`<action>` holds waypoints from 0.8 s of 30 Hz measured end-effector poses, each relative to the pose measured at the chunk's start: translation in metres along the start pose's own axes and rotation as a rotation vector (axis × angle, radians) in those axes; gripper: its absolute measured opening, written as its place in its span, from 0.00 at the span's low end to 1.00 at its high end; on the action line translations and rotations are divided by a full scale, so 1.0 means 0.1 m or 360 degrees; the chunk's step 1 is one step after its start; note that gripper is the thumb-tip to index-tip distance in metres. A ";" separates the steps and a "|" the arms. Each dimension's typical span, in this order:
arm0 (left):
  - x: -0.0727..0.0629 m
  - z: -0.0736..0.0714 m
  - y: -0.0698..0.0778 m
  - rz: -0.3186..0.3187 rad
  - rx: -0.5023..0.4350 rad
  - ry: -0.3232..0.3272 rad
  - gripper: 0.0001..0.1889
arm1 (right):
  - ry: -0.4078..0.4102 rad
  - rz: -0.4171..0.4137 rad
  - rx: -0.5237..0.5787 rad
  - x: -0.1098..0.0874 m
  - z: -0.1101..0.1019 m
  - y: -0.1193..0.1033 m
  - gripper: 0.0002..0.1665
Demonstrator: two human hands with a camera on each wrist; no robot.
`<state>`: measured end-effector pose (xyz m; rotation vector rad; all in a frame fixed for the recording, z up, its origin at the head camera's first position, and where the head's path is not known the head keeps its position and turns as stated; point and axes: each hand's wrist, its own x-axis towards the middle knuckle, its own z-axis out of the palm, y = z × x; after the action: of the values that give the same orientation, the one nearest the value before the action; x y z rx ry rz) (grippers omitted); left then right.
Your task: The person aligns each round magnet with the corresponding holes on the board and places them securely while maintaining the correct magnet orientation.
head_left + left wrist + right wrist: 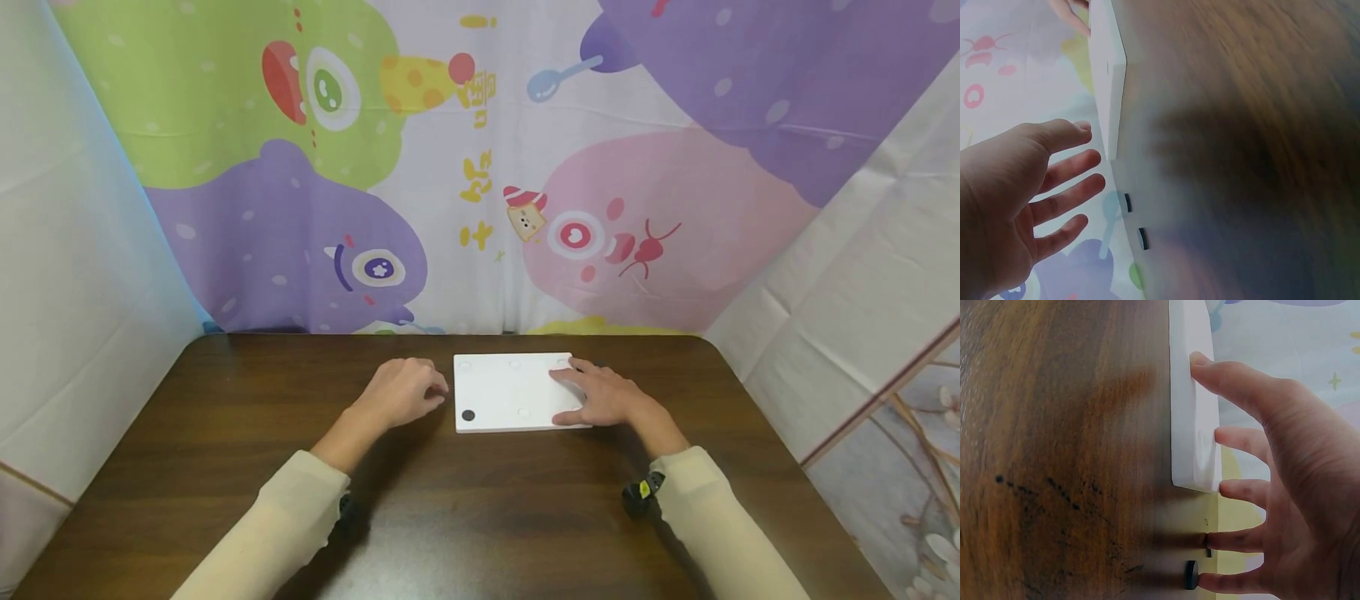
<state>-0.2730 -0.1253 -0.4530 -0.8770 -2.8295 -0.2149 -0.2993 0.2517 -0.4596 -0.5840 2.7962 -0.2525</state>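
1. The white board [502, 385] lies flat on the bench [525, 521], the black disc [468, 415] at its 8 o'clock corner.
2. The right hand [606, 395], fingers spread, touches the board's 3 o'clock end; light, even contact should avoid shifting it.
3. The left hand [405, 390], loosely spread, holds nothing near 9 o'clock; approach gently.

Right hand [1300, 494] against white slab [1188, 425]

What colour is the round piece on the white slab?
The round piece is black, best seen in the head view.
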 end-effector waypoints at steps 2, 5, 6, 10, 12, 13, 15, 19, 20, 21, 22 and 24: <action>-0.02 0.00 -0.02 0.0001 0.0003 0.0015 0.05 | -0.0001 -0.0003 0.0001 -0.01 -0.01 0.00 0.57; -0.03 0.00 -0.05 0.0002 0.0007 0.0032 0.05 | -0.0001 -0.0006 0.0010 -0.01 -0.01 0.00 0.57; -0.04 0.00 -0.06 0.0001 0.0012 0.0036 0.05 | -0.0004 -0.0003 0.0015 -0.01 -0.01 -0.01 0.57; -0.06 0.00 -0.09 -0.0011 0.0023 0.0042 0.05 | -0.0003 -0.0006 0.0016 -0.02 -0.02 -0.01 0.57; -0.07 0.00 -0.11 -0.0019 0.0030 0.0043 0.05 | -0.0002 -0.0006 0.0015 -0.02 -0.02 -0.01 0.57; -0.08 -0.01 -0.12 -0.0025 0.0030 0.0041 0.06 | 0.0001 -0.0011 0.0012 -0.02 -0.02 -0.01 0.57; -0.10 -0.01 -0.13 -0.0037 0.0031 0.0038 0.06 | 0.0001 -0.0010 0.0012 -0.02 -0.02 -0.01 0.57; -0.13 -0.04 -0.16 -0.0062 0.0033 0.0047 0.06 | -0.0001 -0.0007 0.0014 -0.03 -0.02 -0.01 0.57; -0.14 -0.04 -0.17 -0.0066 0.0034 0.0051 0.06 | -0.0001 -0.0008 0.0011 -0.03 -0.02 -0.01 0.57; -0.14 -0.04 -0.18 -0.0070 0.0034 0.0054 0.06 | 0.0000 -0.0008 0.0015 -0.03 -0.02 -0.01 0.57; -0.15 -0.04 -0.19 -0.0073 0.0034 0.0058 0.06 | 0.0000 -0.0007 0.0018 -0.03 -0.01 -0.01 0.57; -0.16 -0.05 -0.21 -0.0081 0.0031 0.0063 0.06 | 0.0002 -0.0006 0.0025 -0.03 -0.01 -0.01 0.57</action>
<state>-0.2717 -0.1517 -0.4535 -0.7886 -2.8143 -0.2086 -0.2963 0.2518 -0.4574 -0.5854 2.7922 -0.2755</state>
